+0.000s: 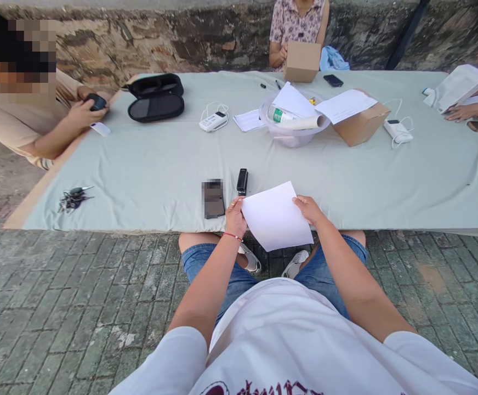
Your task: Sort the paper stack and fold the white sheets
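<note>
A blank white sheet of paper [278,216] is held tilted over the table's near edge, its lower part above my lap. My left hand [235,217] grips its left side with the thumb on top. My right hand [308,209] pinches the upper right edge, thumb on top as well. Whether more sheets lie beneath, I cannot tell. Just beyond my left hand lies a black stapler [243,181]. A dark phone [213,198], partly blurred out, rests left of it.
Keys [74,198] lie at the left. Farther back are a black case [155,97], white corded devices [214,120], a plastic basin [294,137] holding papers, and a cardboard box [360,123]. People sit at the left, far side and right; one holds a box [302,61].
</note>
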The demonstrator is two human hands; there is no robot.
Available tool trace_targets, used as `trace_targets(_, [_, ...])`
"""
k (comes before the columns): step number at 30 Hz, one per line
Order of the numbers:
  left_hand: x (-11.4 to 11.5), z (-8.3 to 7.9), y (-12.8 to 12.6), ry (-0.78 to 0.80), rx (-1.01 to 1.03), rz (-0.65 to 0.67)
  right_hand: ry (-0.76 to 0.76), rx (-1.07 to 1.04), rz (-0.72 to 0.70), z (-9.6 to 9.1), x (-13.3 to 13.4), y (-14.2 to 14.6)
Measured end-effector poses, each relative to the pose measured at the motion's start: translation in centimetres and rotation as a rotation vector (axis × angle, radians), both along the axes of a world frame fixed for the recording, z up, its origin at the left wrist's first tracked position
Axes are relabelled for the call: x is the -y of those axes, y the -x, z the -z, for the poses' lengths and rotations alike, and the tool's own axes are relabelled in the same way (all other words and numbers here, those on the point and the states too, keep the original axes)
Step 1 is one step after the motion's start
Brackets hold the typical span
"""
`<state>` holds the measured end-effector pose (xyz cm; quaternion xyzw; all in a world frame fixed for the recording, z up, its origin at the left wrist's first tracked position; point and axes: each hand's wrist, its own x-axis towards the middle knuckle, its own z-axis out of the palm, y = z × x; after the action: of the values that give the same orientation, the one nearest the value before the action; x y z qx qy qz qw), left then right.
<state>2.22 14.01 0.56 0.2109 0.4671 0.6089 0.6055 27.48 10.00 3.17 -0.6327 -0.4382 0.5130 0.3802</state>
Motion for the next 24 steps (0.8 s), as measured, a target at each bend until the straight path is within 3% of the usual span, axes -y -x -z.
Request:
trace_targets(12, [-0.36,0.87,-0.10,0.015,-0.036,-0.012,0.006,-0.035,0.001,0.36,-0.24,0.00])
trace_targets(24, [-0.31,0.77,0.02,-0.002,-0.050,0.005,0.003,-0.002,-0.017,0.35,-0.36,-0.03])
